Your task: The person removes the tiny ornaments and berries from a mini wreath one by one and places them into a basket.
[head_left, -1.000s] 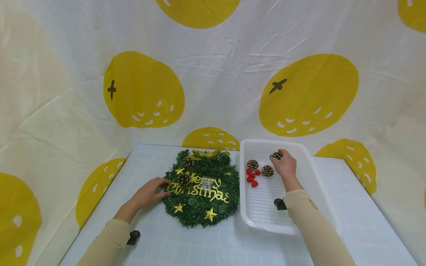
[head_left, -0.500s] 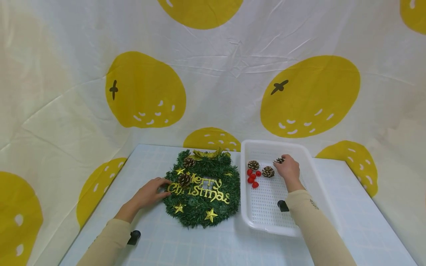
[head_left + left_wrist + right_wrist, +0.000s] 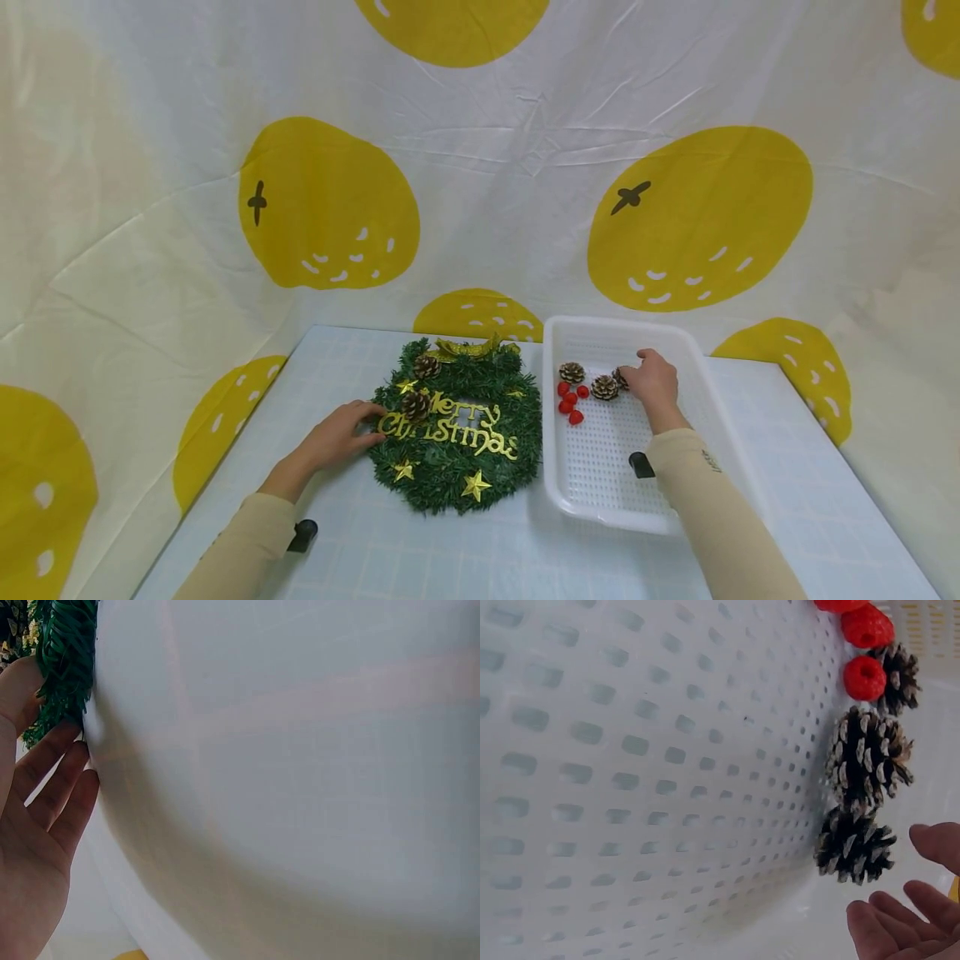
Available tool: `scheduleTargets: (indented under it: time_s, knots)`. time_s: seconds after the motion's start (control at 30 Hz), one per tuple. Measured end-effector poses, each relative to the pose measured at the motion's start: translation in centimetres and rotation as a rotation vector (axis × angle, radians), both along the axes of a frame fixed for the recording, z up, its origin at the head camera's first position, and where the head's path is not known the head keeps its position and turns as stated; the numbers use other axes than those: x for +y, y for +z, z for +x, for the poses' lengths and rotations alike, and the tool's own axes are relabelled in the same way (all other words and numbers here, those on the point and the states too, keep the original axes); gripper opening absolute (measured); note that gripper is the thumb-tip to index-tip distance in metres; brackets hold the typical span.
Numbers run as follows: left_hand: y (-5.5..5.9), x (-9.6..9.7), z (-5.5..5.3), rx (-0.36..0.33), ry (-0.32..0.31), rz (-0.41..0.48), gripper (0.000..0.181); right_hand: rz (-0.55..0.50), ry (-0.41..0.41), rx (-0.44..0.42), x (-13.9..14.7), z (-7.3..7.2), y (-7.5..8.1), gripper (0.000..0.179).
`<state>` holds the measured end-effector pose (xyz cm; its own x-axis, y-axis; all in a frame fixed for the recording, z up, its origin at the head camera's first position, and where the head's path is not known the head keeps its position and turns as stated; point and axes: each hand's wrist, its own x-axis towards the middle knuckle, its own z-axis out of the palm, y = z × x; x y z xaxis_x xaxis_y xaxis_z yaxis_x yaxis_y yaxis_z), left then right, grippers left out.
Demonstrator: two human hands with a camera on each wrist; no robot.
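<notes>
In the head view, my right hand [image 3: 654,385] is over the white perforated basket [image 3: 550,450]. The right wrist view shows its fingers relaxed and apart from the nearest pinecone [image 3: 853,846]. That pinecone sits against a second pinecone [image 3: 866,760] with white-tipped scales; a third pinecone [image 3: 572,372] lies to their left. My left hand [image 3: 337,437] rests at the left edge of a green Christmas wreath [image 3: 442,483]. Its straight fingers and thumb touch the greenery [image 3: 66,664]. Gold "Merry Christmas" lettering [image 3: 457,429] and pinecones [image 3: 416,405] are on the wreath.
Several red berries [image 3: 570,400] lie in the basket beside the pinecones. Gold stars [image 3: 475,485] and a gold bow [image 3: 468,348] are on the wreath. A pale checked cloth [image 3: 420,558] covers the table. Behind hangs a white curtain [image 3: 510,200] with yellow fruit prints.
My right hand has lowered the pinecone it held into the basket, beside another pinecone, and its fingers have let go. The left hand has stayed at the wreath's edge.
</notes>
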<state>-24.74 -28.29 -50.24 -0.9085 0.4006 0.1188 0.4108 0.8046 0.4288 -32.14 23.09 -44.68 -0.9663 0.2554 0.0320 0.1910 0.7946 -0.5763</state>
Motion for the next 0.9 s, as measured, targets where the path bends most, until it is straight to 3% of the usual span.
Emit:
scheduleTargets:
  time_s: [0.37, 0.7, 0.9]
  knots:
    - [0.1, 0.1, 0.0, 0.002, 0.003, -0.002, 0.040, -0.050, 0.071, 0.096, -1.2, -0.4, 2.0, 0.057]
    - [0.1, 0.1, 0.0, 0.001, 0.000, -0.008, 0.040, -0.172, 0.208, 0.201, -5.3, 1.1, 5.4, 0.060]
    - [0.2, 0.1, -0.1, -0.007, -0.002, -0.006, 0.040, -0.238, 0.312, 0.214, -8.5, 2.4, 6.9, 0.060]
